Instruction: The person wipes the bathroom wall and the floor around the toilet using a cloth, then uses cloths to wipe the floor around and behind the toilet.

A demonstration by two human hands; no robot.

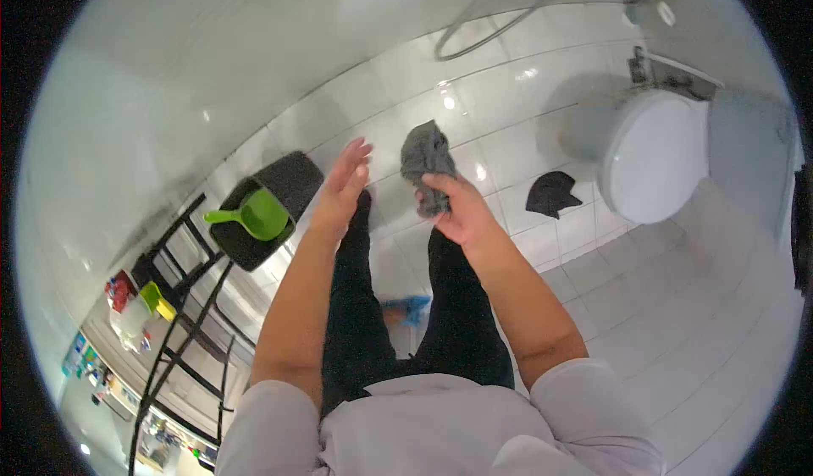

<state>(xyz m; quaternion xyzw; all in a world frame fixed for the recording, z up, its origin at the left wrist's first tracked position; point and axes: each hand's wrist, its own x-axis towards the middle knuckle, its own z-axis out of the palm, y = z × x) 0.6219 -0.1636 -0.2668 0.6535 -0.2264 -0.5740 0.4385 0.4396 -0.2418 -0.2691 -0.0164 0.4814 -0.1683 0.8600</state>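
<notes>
My right hand is closed around a crumpled grey cloth, held up in front of my legs. The cloth's upper part sticks out beyond my fingers. To the left of it, my left hand is raised with nothing in it, fingers stretched out and apart from the cloth. Nearest to that hand is a black bin or bucket, with a green dipper lying across its top.
A toilet with a white lid stands at the right. Near it, a black piece of cloth or mat lies on the tiled floor. A grey hose hangs at the top. A black metal rack stands at the left.
</notes>
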